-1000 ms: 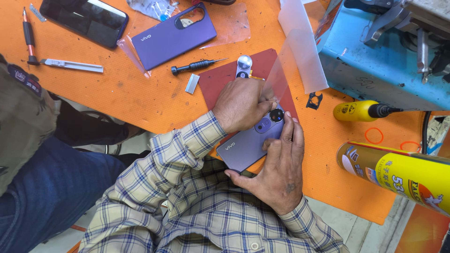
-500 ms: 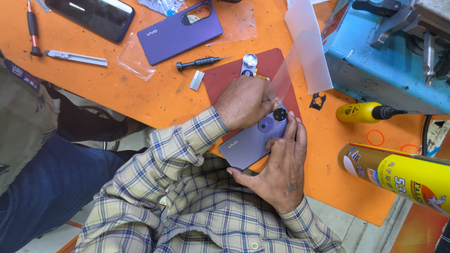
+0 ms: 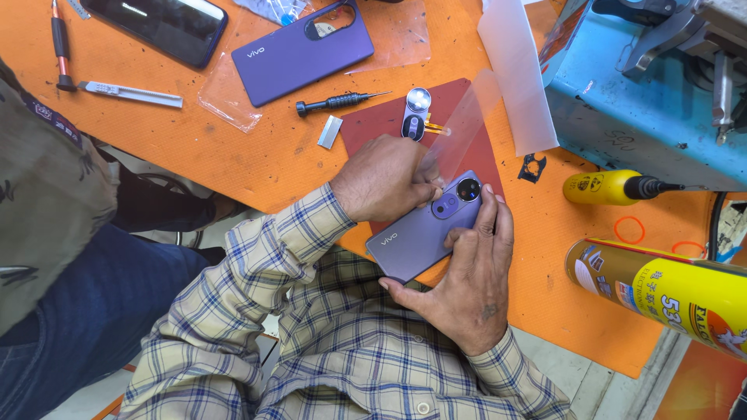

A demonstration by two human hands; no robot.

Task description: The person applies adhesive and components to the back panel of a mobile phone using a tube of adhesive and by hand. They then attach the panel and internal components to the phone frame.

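So, biggest thing first: the orange surface (image 3: 233, 155) fills most of the view, with a blue machine (image 3: 622, 85) up at 2 o'clock and a fat yellow spray can (image 3: 661, 292) lying at 4 o'clock. A dark red mat (image 3: 373, 128) sits near the middle, just above the hands.

The purple phone (image 3: 424, 233) is dead centre, back side up, lying half on that mat and tilted so its round camera bump points toward 1 o'clock. The right hand (image 3: 467, 280) comes in from 5 o'clock and is clamped on the phone's lower edge, thumb under one end and fingers curled over the camera end. The left hand (image 3: 385, 183) comes in from 9 o'clock, fingers pinched together right at the camera bump, pressing on the phone there; can't tell if anything's between the fingertips.

Smaller stuff: a spare purple back cover (image 3: 303, 50) at 11 o'clock, a black phone (image 3: 159, 27) further left, a small yellow bottle (image 3: 607, 187) at 3 o'clock, a black screwdriver (image 3: 334, 101) at 12, and a loose camera module (image 3: 416, 113) on the mat.
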